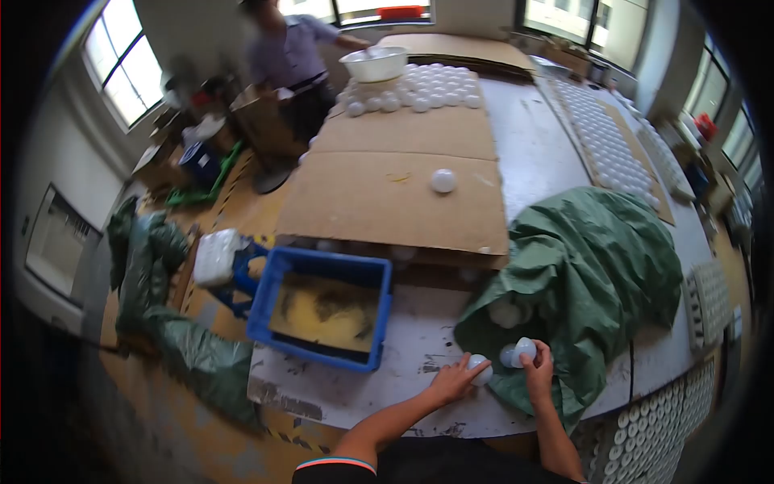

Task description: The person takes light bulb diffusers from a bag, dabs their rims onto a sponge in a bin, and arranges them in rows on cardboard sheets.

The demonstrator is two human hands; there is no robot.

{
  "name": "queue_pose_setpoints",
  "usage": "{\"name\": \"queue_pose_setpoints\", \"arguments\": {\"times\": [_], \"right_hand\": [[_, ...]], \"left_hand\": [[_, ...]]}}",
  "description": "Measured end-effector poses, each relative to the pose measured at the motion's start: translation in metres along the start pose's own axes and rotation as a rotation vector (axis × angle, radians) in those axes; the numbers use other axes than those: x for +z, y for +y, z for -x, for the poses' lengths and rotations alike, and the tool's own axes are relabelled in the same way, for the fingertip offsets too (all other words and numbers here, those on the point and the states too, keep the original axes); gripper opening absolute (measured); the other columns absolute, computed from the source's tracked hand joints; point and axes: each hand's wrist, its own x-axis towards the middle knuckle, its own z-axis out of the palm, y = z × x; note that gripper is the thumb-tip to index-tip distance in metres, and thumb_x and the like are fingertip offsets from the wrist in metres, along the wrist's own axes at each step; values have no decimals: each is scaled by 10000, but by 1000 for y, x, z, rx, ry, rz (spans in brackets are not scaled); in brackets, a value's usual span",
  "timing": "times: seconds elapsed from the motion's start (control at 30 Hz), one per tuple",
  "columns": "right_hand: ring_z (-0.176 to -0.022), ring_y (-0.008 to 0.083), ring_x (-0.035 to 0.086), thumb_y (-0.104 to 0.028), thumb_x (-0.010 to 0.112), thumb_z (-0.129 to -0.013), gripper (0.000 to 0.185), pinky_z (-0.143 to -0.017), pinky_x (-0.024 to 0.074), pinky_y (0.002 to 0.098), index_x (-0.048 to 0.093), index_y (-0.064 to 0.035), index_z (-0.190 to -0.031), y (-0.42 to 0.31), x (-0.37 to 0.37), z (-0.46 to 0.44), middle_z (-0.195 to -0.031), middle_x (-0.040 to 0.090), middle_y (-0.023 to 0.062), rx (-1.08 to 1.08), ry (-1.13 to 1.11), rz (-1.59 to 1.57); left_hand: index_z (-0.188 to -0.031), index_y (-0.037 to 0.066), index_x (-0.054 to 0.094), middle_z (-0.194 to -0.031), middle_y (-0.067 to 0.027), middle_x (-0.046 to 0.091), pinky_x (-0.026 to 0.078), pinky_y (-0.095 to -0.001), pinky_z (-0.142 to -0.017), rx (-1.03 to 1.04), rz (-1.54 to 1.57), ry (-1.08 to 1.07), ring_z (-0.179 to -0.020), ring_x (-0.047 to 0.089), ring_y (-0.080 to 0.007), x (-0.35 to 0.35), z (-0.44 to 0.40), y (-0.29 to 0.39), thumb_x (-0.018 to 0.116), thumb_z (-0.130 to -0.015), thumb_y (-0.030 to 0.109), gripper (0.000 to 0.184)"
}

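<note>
My left hand [453,381] is closed on a white, round bulb cover [480,371] at the table's front edge. Just to its right, my right hand [539,374] grips another white bulb cover [526,348] between thumb and fingers. A further pale bulb cover [508,356] shows right beside that one; whether it touches my fingers I cannot tell. Behind both hands lies a green woven sack [592,266], its mouth facing me. Several white covers [506,313] are visible inside the opening.
Left of my hands stands a blue bin [379,323] with yellowish material inside. A cardboard sheet [387,198] bears one lone cover [443,181] and several rows farther back. Across the table, a person [294,56] reaches into a white basin [375,66]. More covers [605,133] fill the right side.
</note>
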Motion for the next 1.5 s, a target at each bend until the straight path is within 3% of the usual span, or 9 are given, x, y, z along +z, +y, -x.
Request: {"name": "queue_pose_setpoints", "arguments": {"times": [0.13, 0.23, 0.43, 0.7, 0.77, 0.9, 1.1, 1.27, 1.5], "right_hand": [[-995, 160, 544, -126, 678, -733, 534, -881, 434, 303, 441, -18, -1199, -75, 81, 1, -1096, 550, 89, 88, -285, -133], [-1021, 172, 530, -137, 700, -711, 541, -870, 437, 304, 471, -42, -1192, -114, 168, -1, -1095, 548, 78, -121, -661, 111], [-954, 317, 521, -199, 754, -578, 528, -797, 457, 396, 549, -67, -1047, -74, 343, -29, -1022, 557, 131, -910, -956, 682], [-868, 241, 540, -281, 786, -534, 511, -788, 401, 364, 579, -85, -957, -68, 369, -48, -887, 593, 68, -1117, -1081, 1087], [-911, 267, 547, -285, 769, -560, 492, -790, 383, 375, 589, -83, -971, -110, 339, -73, -917, 597, 93, -1003, -700, 721], [-914, 278, 576, -285, 744, -597, 553, -804, 404, 410, 567, -84, -1080, -141, 261, -170, -975, 606, 120, -827, -288, 1082], [-862, 296, 596, -126, 722, -669, 520, -723, 478, 384, 545, -70, -1155, -140, 252, -248, -1078, 566, 158, -971, -53, 805], [-1028, 239, 552, -168, 684, -791, 480, -796, 493, 341, 517, -103, -1236, -165, 222, -104, -1222, 525, 110, -480, -1166, 380], [-1071, 314, 503, -260, 689, -763, 583, -906, 434, 380, 451, -120, -1276, -144, 185, -38, -1209, 499, 157, -535, -1444, 595]], "left_hand": [[-1419, 167, 202, -1273, -227, 417, 489, -435, -800, 132, 528, 497, -927, 610, -315, 1, 53, -31, 648, -796, 239, 769], [-1411, 114, 188, -1227, -180, 448, 498, -409, -799, -197, 1574, 131, -946, 602, -280, -60, 127, -27, 603, -849, 248, 711], [-1413, 135, 124, -1222, -204, 437, 504, -462, -800, -102, 2193, 310, -960, 594, -313, -62, 211, -68, 587, -864, 238, 725], [-1398, 108, 151, -1236, -235, 438, 505, -485, -764, -66, 2072, 299, -907, 604, -313, -116, 174, -81, 579, -853, 394, 750], [-1399, 107, 151, -1243, -237, 434, 505, -484, -765, -57, 2120, 277, -907, 604, -312, -123, 158, -84, 569, -860, 397, 742], [-1401, 105, 150, -1255, -242, 425, 505, -482, -766, -68, 2204, 268, -905, 604, -311, -133, 133, -82, 548, -872, 402, 725], [-1405, 89, 147, -1292, -261, 396, 506, -467, -777, -127, 2320, 251, -909, 604, -301, -131, 117, -66, 464, -912, 434, 680], [-1347, 90, 226, -1181, -186, 487, 545, -369, -744, -296, 2138, 268, -950, 611, -279, -156, 113, -51, 452, -950, 284, 496], [-1357, 103, 235, -1175, -159, 480, 549, -369, -740, -359, 1661, 99, -927, 620, -276, -148, 129, -30, 567, -889, 311, 610]]}}
